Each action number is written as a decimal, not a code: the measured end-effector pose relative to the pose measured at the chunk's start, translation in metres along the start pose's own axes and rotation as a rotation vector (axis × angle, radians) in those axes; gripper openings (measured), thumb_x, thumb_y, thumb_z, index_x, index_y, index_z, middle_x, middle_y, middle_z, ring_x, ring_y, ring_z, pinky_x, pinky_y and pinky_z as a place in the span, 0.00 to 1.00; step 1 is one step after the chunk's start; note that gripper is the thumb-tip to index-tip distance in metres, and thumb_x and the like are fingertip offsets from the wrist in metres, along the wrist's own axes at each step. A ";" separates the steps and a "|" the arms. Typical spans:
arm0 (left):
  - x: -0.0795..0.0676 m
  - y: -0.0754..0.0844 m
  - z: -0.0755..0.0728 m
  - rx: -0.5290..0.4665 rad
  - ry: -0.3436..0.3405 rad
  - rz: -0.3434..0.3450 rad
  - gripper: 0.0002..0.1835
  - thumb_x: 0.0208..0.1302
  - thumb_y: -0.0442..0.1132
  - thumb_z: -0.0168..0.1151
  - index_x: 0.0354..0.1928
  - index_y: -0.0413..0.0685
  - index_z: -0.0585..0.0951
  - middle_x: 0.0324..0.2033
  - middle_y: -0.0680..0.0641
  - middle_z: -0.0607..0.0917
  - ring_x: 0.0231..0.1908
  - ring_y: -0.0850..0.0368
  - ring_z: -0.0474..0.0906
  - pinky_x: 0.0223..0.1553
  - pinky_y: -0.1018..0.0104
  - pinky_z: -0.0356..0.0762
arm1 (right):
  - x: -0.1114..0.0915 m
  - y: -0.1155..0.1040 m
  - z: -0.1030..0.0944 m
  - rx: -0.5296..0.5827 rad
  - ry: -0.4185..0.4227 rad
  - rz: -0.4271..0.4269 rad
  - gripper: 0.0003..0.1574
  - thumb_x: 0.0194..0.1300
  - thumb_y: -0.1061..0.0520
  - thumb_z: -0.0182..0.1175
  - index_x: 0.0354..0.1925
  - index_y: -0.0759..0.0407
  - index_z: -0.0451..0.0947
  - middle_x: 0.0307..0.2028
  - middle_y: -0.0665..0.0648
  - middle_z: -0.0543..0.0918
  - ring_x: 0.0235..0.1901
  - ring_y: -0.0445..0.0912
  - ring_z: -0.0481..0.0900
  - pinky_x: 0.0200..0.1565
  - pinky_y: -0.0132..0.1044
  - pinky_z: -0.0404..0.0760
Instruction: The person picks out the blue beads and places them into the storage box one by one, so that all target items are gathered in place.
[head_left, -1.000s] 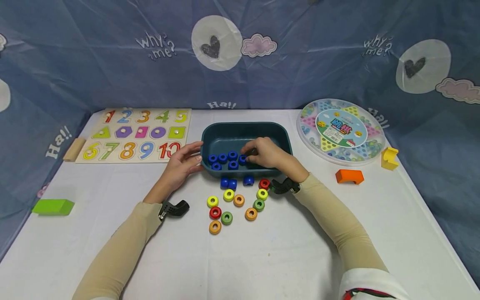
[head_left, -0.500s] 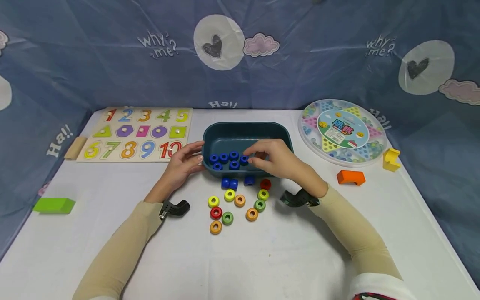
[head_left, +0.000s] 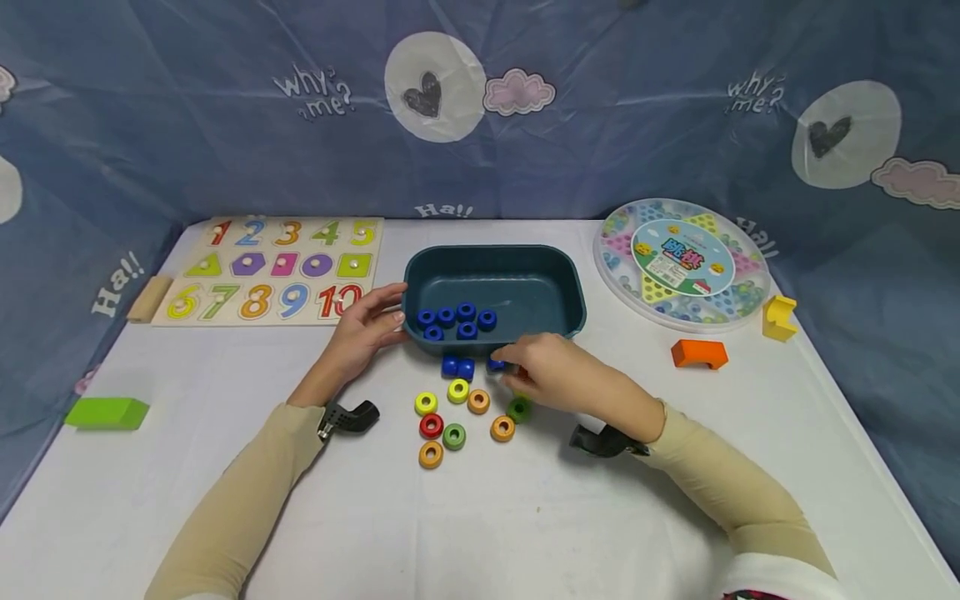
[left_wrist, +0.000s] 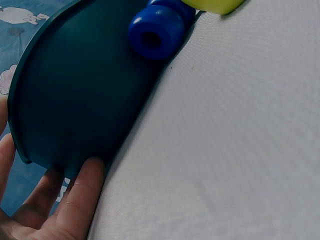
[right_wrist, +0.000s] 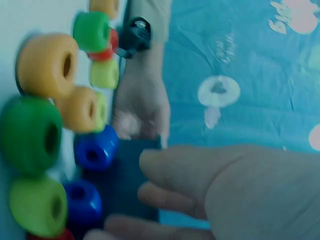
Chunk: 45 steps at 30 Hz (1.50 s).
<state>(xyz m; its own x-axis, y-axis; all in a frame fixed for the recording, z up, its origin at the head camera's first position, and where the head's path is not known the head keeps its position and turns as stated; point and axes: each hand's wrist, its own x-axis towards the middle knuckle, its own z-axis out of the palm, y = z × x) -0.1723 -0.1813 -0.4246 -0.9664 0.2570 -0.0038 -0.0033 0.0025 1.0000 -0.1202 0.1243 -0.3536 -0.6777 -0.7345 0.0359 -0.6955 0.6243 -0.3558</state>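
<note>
1. The dark teal tray (head_left: 491, 260) sits at the centre of the frame on the white desk (head_left: 360, 517); six blue beads (head_left: 466, 317) lie inside, gathered toward its lower left part.
2. Three more blue beads (head_left: 449, 367) lie outside, just below the tray's lower edge: two touching each other, one apart under the right hand's fingertips.
3. The left hand (head_left: 365, 327) rests at the tray's left end, fingers extended against the wall.
4. The right hand (head_left: 558, 372) is over the desk at the tray's lower right, fingers apart and loosely bent, with nothing visibly held; whether a fingertip touches the nearest blue bead, I cannot tell.
5. Judged from this layout, the blue beads are about two-thirds in, with three left out. Yellow beads (head_left: 458, 398), green beads (head_left: 454, 445), red and orange ones lie lower in the frame, none visible inside.
</note>
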 end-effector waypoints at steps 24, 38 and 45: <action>0.001 -0.001 0.000 0.003 -0.012 0.019 0.27 0.71 0.40 0.56 0.70 0.45 0.65 0.67 0.38 0.66 0.54 0.58 0.76 0.48 0.68 0.84 | 0.011 -0.003 0.048 -0.310 0.231 -0.049 0.15 0.61 0.51 0.68 0.45 0.54 0.80 0.28 0.51 0.83 0.26 0.44 0.80 0.25 0.36 0.80; -0.001 -0.001 -0.001 0.012 -0.009 0.006 0.28 0.71 0.41 0.57 0.70 0.46 0.65 0.67 0.38 0.66 0.56 0.56 0.74 0.49 0.66 0.84 | 0.011 -0.002 0.048 -0.264 0.188 -0.059 0.14 0.61 0.53 0.67 0.45 0.55 0.81 0.32 0.53 0.85 0.31 0.45 0.83 0.31 0.39 0.84; -0.001 0.000 0.000 -0.004 -0.011 0.006 0.28 0.71 0.40 0.56 0.70 0.45 0.65 0.67 0.38 0.66 0.55 0.57 0.75 0.49 0.66 0.84 | 0.010 -0.003 0.044 -0.188 0.161 -0.073 0.13 0.59 0.58 0.67 0.43 0.55 0.81 0.33 0.52 0.84 0.32 0.44 0.82 0.33 0.37 0.84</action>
<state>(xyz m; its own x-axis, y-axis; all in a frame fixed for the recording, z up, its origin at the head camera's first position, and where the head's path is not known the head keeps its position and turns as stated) -0.1717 -0.1815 -0.4245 -0.9634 0.2680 0.0026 0.0018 -0.0034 1.0000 -0.1145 0.1033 -0.3937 -0.6432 -0.7367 0.2086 -0.7657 0.6211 -0.1672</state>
